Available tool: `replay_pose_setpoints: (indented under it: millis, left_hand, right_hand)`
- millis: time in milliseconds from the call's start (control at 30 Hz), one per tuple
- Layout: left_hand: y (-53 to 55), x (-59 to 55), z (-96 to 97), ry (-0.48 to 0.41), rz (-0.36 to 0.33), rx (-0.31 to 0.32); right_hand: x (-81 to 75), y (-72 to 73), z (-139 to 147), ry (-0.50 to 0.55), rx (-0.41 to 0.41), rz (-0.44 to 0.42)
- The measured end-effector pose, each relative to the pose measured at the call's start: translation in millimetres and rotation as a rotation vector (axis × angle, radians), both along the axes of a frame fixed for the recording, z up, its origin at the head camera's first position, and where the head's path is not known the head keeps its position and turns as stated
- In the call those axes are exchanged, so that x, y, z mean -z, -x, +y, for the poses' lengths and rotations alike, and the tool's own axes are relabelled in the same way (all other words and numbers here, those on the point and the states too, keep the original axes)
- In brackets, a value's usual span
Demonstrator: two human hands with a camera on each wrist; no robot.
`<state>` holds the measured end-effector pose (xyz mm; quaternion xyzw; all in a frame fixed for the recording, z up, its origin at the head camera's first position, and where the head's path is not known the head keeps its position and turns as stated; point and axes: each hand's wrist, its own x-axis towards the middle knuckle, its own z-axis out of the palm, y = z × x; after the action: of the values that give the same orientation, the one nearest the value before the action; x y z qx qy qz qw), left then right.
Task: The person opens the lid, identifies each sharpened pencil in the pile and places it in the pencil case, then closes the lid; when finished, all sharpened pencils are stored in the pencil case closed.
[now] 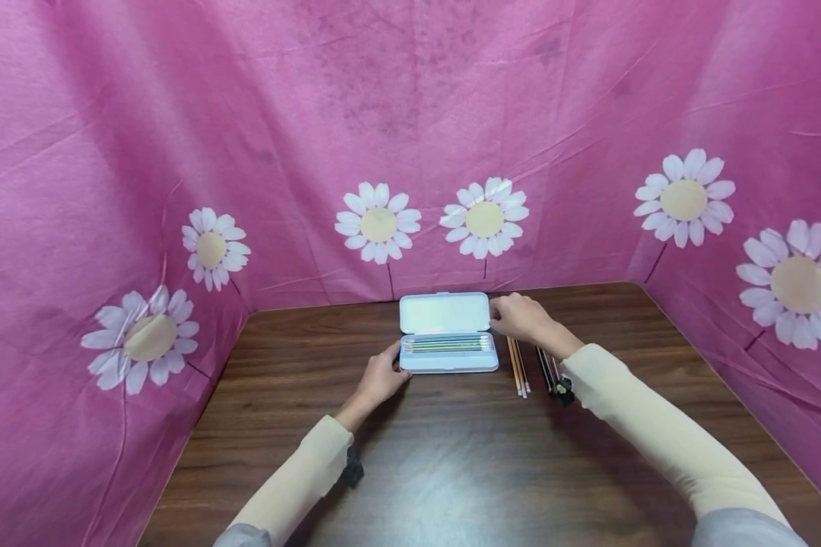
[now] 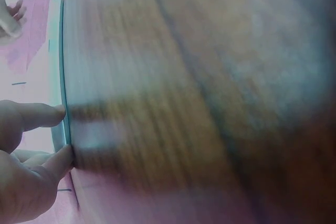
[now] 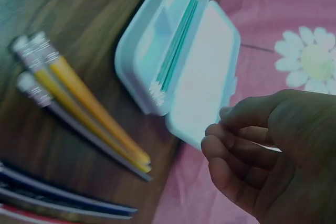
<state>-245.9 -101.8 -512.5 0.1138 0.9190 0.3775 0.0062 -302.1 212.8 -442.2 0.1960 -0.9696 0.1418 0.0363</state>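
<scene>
A white pencil case (image 1: 449,363) lies open near the back of the table, lid (image 1: 445,313) tipped back. Several green pencils (image 3: 181,43) with white erasers lie side by side in its tray. My left hand (image 1: 381,374) holds the case at its front left corner; thumb and finger press its edge in the left wrist view. Beside the lid's right edge is my right hand (image 1: 520,317), fingers loosely curled, nothing between them. In the right wrist view its fingertips (image 3: 210,145) overlap the lid's edge.
Right of the case lie yellow and orange pencils (image 1: 518,372), one greyish pencil (image 3: 89,135) among them in the right wrist view. Farther right are dark and red pencils (image 3: 63,195), partly under my right forearm. A pink flowered cloth (image 1: 280,152) hangs close behind the wooden table (image 1: 301,342).
</scene>
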Motion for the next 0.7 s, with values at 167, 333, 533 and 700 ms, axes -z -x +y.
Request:
replay_pose_setpoints:
  millis: [167, 333, 533, 700]
  left_hand:
    - [-0.2, -0.5, -0.7, -0.013, -0.009, 0.001]
    - [0.5, -0.4, -0.6, -0.011, -0.014, 0.000]
    - [0.9, 1.8, -0.7, -0.013, -0.017, -0.002]
    - [1.0, 1.1, -0.9, -0.012, -0.021, -0.009]
  right_hand:
    - [17.9, -1.9, 16, -0.010, 0.027, -0.055]
    - [33.5, -6.0, 23, -0.019, 0.059, -0.109]
    - [48.0, -7.8, 32, -0.034, 0.054, -0.125]
    - [41.8, -11.4, 28, -0.051, 0.122, -0.171]
